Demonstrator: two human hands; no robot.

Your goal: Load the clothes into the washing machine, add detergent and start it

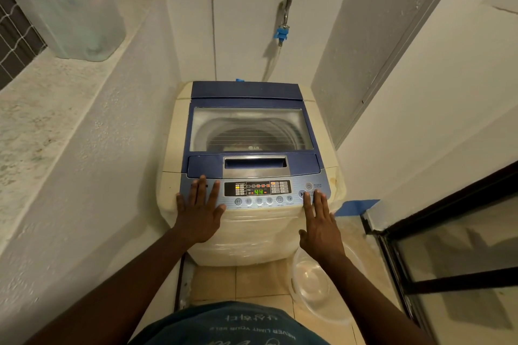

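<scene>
The washing machine (pixel 252 165) stands against the wall, right in front of the person, with its blue lid (pixel 249 126) shut. The left hand (pixel 200 210) lies flat on the left end of the control panel (pixel 256 193), fingers spread, holding nothing. The right hand (pixel 321 224) is flat too, fingers close together, and its tips touch the start button at the panel's right end. The little screen shows a green 44. A clear bowl (pixel 314 286) sits on the floor under the right arm.

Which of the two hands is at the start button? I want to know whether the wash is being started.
The right hand: its fingertips reach the start/pause button. The left hand lies flat at the panel's left end.
</scene>
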